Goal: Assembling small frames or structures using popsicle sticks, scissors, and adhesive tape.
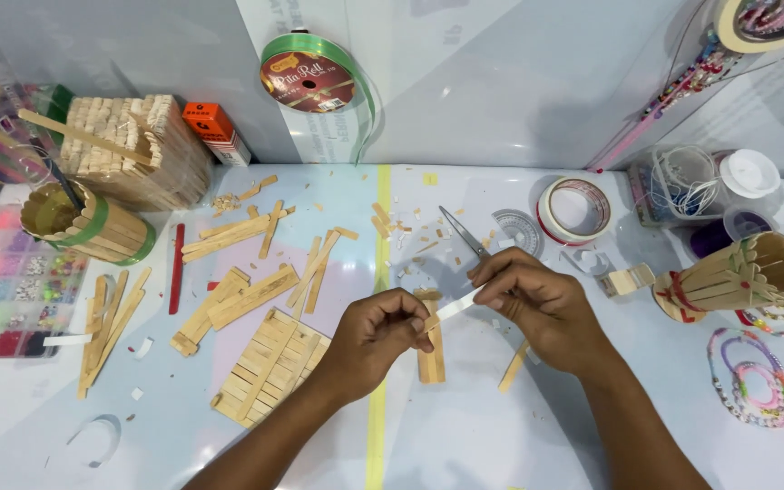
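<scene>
- Pinching a short bundle of wooden sticks, the left hand is closed around the bundle's upper end, thumb and fingers wrapped, while the lower end rests on the pale table just right of the yellow line.
- The bundle's long axis runs nearly straight toward and away from the person, upright in the view.
- The right hand is closed too, fingertips gripping the far end of a white strip, likely tape; scissors seem to hang from the same hand, blades pointing up and left, though whether fingers sit in the handles I cannot tell.
- The strip lies on a slant, from the right hand's fingertips down and left to the top of the bundle, where it meets the left thumb.
- So the strip crosses the bundle's axis at an angle, not along it.
- The left hand is on the bundle; the right is just beside, up and to the right of it.
- A flat stick panel lies just left of the left wrist, and a single loose stick lies below the right hand.
</scene>
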